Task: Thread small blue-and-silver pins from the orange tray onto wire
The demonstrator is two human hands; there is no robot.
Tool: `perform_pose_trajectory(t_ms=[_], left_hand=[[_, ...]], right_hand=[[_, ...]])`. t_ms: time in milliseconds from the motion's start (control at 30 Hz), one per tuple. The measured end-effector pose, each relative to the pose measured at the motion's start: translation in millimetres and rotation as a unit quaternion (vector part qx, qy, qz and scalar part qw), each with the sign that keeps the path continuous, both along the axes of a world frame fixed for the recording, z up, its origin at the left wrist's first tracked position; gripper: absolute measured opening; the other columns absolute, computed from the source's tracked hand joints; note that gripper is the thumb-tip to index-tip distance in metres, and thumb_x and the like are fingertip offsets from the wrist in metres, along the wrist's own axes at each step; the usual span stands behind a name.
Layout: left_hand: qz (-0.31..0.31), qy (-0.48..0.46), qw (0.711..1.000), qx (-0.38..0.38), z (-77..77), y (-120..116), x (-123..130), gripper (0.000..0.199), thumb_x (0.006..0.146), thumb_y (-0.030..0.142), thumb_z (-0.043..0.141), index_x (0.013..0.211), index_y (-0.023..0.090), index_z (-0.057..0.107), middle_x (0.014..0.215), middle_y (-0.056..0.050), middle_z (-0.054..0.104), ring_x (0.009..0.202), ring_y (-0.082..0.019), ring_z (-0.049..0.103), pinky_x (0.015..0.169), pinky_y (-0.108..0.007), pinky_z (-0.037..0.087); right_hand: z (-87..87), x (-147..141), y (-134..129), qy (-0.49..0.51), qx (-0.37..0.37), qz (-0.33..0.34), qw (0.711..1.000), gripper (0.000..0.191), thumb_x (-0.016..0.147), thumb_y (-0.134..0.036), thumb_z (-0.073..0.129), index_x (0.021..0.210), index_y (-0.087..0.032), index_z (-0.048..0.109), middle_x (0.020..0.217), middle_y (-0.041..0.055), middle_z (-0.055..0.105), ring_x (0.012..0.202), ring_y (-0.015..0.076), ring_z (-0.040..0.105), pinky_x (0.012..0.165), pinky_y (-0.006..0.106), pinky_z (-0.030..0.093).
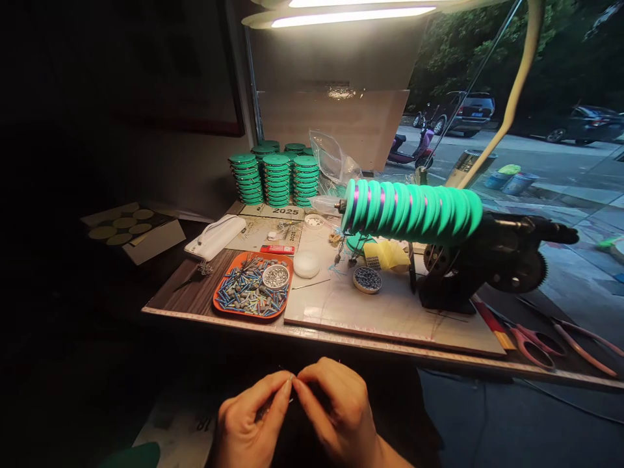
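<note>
My left hand (253, 419) and my right hand (336, 403) meet fingertip to fingertip below the table's front edge. Each is closed in a pinch on something thin and tiny between them, too small to name. Beyond them on the table lies an orange tray (218, 304) of small blue and grey pieces, with a little cup of silvery bits (275, 277) in it. To the right, a black geared machine (468, 273) carries a long row of green discs (409, 209) with purple bands between some of them. A round dish of dark beads (367, 280) sits in front of the discs.
Stacks of green discs (276, 179) stand at the back. A white round container (307, 264) and a thin metal tool (311, 284) are near the tray. Pink-handled scissors (533, 348) and pliers (585, 338) lie at right. A white case (215, 237) lies left.
</note>
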State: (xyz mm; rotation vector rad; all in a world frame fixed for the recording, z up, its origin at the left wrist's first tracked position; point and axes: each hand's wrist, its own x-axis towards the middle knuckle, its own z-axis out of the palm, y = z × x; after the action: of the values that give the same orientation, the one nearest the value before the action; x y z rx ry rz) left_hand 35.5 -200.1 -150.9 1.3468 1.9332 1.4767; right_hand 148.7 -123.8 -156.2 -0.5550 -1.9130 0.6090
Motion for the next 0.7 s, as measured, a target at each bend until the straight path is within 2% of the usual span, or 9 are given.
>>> perform_pose_trajectory(t_ms=[167,300,400,500,567,700], left_hand=[[0.025,0.016,1.0,-0.006,0.4,-0.6,3.9,0.016,0.081,0.028,0.056,0.085,0.026,0.071,0.077,0.003,0.072,0.066,-0.01,0.066,0.063,-0.011,0.047],[-0.003,0.04,0.999,-0.027,2.0,-1.9,6.5,0.017,0.085,0.03,0.051,0.086,0.025,0.067,0.079,0.002,0.069,0.07,-0.011,0.065,0.065,-0.015,0.046],[-0.036,0.079,0.993,-0.077,4.1,-3.9,2.9,0.019,0.088,0.032,0.045,0.081,0.024,0.061,0.069,0.003,0.063,0.062,-0.011,0.06,0.058,-0.018,0.042],[-0.071,0.147,0.978,-0.133,8.4,-6.8,-4.3,0.026,0.091,0.033,0.038,0.072,0.022,0.053,0.059,0.003,0.055,0.053,-0.012,0.054,0.051,-0.02,0.037],[-0.112,0.196,0.962,-0.152,13.0,-8.9,-10.1,0.027,0.091,0.031,0.036,0.071,0.022,0.051,0.061,0.002,0.057,0.056,-0.013,0.055,0.053,-0.021,0.037],[-0.183,0.273,0.923,-0.201,23.1,-12.5,-21.3,0.028,0.092,0.027,0.031,0.069,0.022,0.047,0.062,0.0,0.059,0.056,-0.013,0.056,0.052,-0.021,0.036]], right_hand=[[0.1,2.1,-1.7,-0.008,-0.033,0.014,0.999,0.012,0.082,-0.015,0.05,0.073,-0.015,0.057,0.062,-0.0025,0.057,0.056,0.003,0.05,0.055,0.014,0.035],[3.2,2.8,1.0,-0.016,-0.035,0.009,0.999,0.012,0.084,-0.017,0.048,0.076,-0.015,0.056,0.062,-0.0026,0.056,0.056,0.0025,0.049,0.054,0.014,0.034],[5.6,1.3,3.7,-0.049,0.065,-0.022,0.996,0.016,0.088,-0.021,0.043,0.083,-0.015,0.057,0.059,-0.0018,0.053,0.053,0.005,0.045,0.054,0.018,0.029],[4.4,-0.6,5.3,-0.102,0.175,-0.06,0.977,0.029,0.091,-0.023,0.036,0.071,-0.017,0.056,0.049,-0.0022,0.044,0.048,0.0077,0.035,0.053,0.022,0.02],[1.9,-0.9,5.4,-0.127,0.199,-0.059,0.97,0.034,0.092,-0.021,0.033,0.065,-0.017,0.053,0.046,-0.0025,0.041,0.046,0.0081,0.031,0.054,0.023,0.017],[-1.9,-0.6,3.4,-0.132,0.223,-0.009,0.966,0.033,0.093,-0.018,0.03,0.067,-0.016,0.051,0.043,-0.0038,0.038,0.044,0.008,0.029,0.055,0.024,0.015]])
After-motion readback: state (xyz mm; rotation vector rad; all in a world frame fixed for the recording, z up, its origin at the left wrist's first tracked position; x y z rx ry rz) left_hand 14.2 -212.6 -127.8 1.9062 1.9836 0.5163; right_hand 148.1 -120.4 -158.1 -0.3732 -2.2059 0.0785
